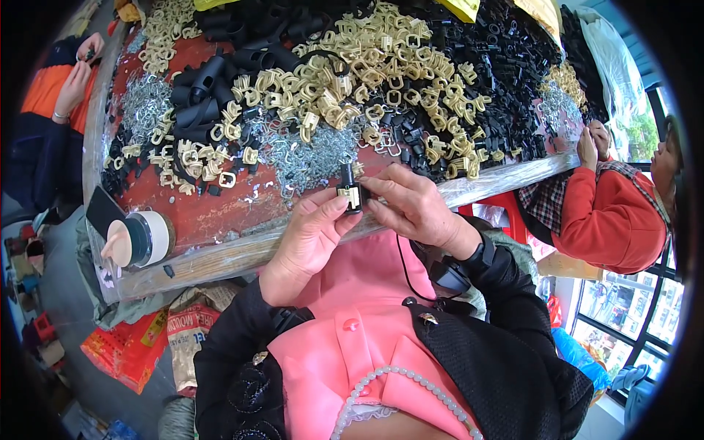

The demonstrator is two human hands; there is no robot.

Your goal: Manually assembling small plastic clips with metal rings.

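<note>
Over the front edge of the table, my two hands hold a small black plastic part [355, 199] with a cream piece set in its front and a black stub rising from its top. My left hand [312, 229] is closed on its left side, the thumb lying against the cream piece. On the right side, the fingertips of my right hand [419, 209] pinch it near the stub. Just beyond lies a heap of tiny silvery metal pieces [312, 158]. Behind that spreads a large pile of cream plastic clips [396, 62].
Black tubes [198, 110] lie at the left, small black parts [513, 81] at the right. A round tub [152, 238] and a dark flat panel [105, 213] stand at the left corner. One co-worker in a red sleeve [605, 216] sits right; another's hands [73, 84] show left.
</note>
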